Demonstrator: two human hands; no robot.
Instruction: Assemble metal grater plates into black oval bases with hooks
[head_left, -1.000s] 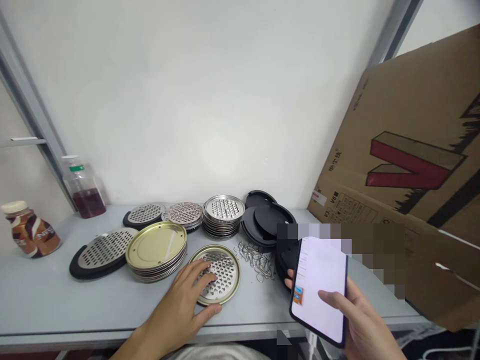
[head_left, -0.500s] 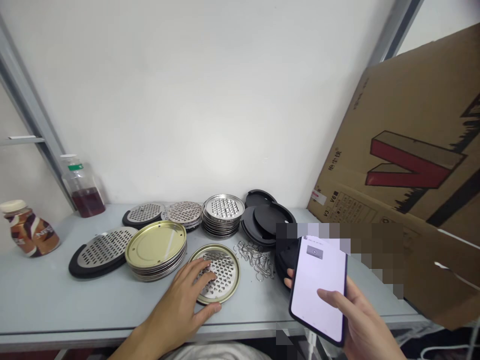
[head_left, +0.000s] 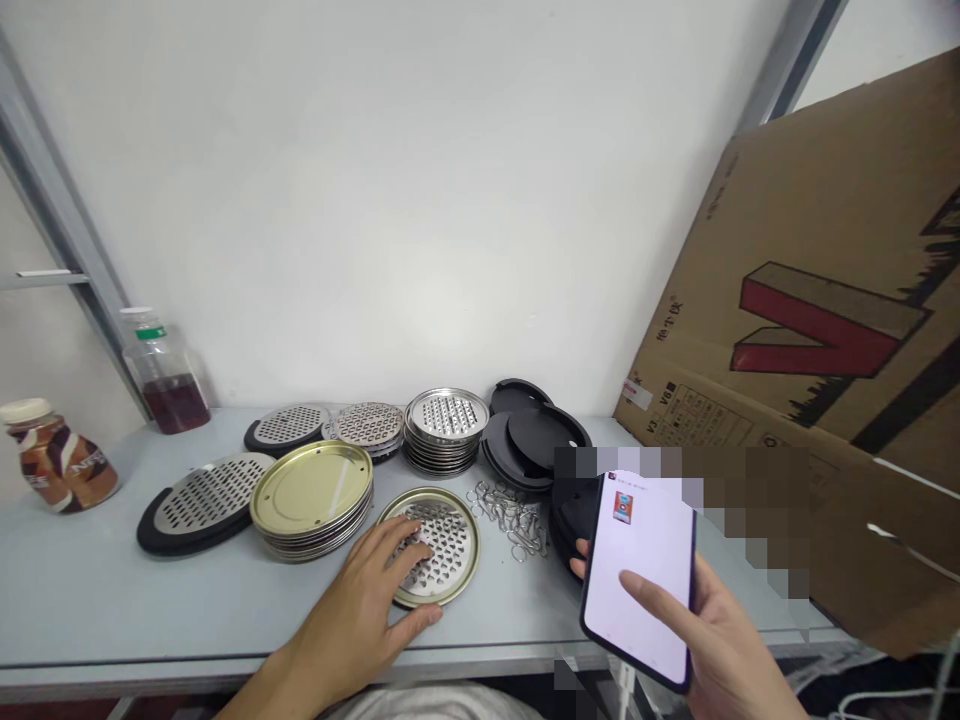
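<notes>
The round grater disc [head_left: 454,550], with a gold rim and rows of raised holes, lies flat on the desk [head_left: 187,615], close to the near edge. The left hand [head_left: 367,600] rests loosely on it, fingers spread over the holes and thumb beside the near rim, with no grip taken. To the right, the right hand [head_left: 724,655] grasps a phone [head_left: 649,545], its lit screen tilted up and the thumb over the glass; a white cable [head_left: 625,685] runs down from the lower end. Between disc and phone lies a loose heap of small metal clips [head_left: 517,515], and behind the heap are overlapping black round covers [head_left: 544,435]; a pixelated patch hides part of this area, so their number is hard to tell. Left of the disc stands a stack of gold-topped discs [head_left: 315,490], with a black-edged grater [head_left: 214,495] beside it. Behind these sit another black-edged grater [head_left: 292,427], a low pile of graters [head_left: 371,425] and a taller silver stack [head_left: 448,418]. Farther left stand a brown-labelled bottle [head_left: 64,460] and a clear bottle of dark red liquid [head_left: 176,400]. A large cardboard box [head_left: 810,240] leans at far right.
</notes>
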